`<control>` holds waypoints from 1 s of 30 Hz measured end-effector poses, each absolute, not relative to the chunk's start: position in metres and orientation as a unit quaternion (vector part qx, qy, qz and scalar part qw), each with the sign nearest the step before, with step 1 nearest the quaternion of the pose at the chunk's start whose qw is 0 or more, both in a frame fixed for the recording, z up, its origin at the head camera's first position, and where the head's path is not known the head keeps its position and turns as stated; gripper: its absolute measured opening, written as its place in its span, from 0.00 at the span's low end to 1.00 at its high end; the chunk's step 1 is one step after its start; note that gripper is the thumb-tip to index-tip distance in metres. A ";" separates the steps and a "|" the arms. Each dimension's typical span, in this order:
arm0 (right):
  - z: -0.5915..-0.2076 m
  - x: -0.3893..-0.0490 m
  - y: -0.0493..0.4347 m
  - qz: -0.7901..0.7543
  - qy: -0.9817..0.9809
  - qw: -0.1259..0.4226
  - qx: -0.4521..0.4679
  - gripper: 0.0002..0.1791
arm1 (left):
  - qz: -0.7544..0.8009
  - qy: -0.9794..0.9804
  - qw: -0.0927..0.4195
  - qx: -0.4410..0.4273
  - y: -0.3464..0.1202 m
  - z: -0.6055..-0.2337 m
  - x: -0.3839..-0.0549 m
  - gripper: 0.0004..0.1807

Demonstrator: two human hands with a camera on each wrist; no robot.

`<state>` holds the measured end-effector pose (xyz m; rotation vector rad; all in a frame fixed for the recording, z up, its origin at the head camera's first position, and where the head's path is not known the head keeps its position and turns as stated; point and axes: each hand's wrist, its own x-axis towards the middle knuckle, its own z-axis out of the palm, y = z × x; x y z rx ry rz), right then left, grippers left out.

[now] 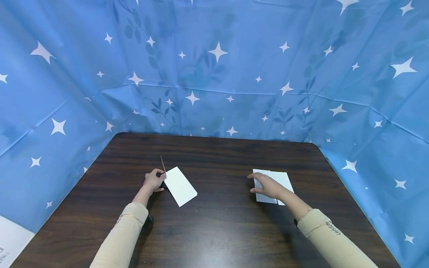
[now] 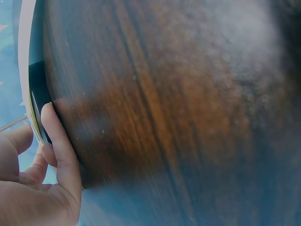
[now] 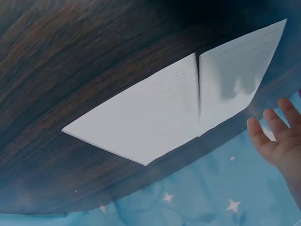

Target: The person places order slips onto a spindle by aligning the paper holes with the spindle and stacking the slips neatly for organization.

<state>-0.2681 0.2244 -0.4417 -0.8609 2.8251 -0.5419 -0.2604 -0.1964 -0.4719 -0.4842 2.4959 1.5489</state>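
Observation:
On the left of the table a white booklet (image 1: 181, 187) lies tilted, and my left hand (image 1: 154, 181) pinches its upper left edge between thumb and fingers. A thin brownish strip (image 1: 162, 165) stands up beside those fingertips; whether it is a stick or a cover seen edge-on I cannot tell. In the left wrist view the left hand (image 2: 51, 174) grips the edge of the white booklet (image 2: 24, 52). My right hand (image 1: 268, 185), its fingers spread, hovers over two white paper pieces (image 1: 280, 178) with faint lines. A narrow gap parts them in the right wrist view.
The dark wooden table (image 1: 214, 227) has rounded far corners. A blue curtain (image 1: 207, 74) with white stars hangs behind it and along both sides. A white panel or box (image 1: 13, 242) stands at the lower left, beside the table edge.

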 end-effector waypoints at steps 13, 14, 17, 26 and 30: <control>-0.445 -0.275 0.256 -0.117 0.958 0.180 -0.191 0.55 | 0.505 0.844 0.094 -0.153 -0.198 -0.473 -0.256 0.16; -0.444 -0.276 0.256 -0.110 0.959 0.178 -0.190 0.55 | 0.503 0.846 0.092 -0.152 -0.198 -0.473 -0.256 0.16; -0.442 -0.281 0.255 -0.085 0.961 0.177 -0.192 0.55 | 0.501 0.848 0.089 -0.150 -0.197 -0.474 -0.256 0.16; -0.443 -0.287 0.249 -0.060 0.962 0.158 -0.215 0.50 | 0.487 0.856 0.089 -0.152 -0.197 -0.472 -0.256 0.17; -0.447 -0.284 0.245 -0.071 0.966 0.113 -0.222 0.47 | 0.480 0.860 0.086 -0.148 -0.198 -0.469 -0.258 0.17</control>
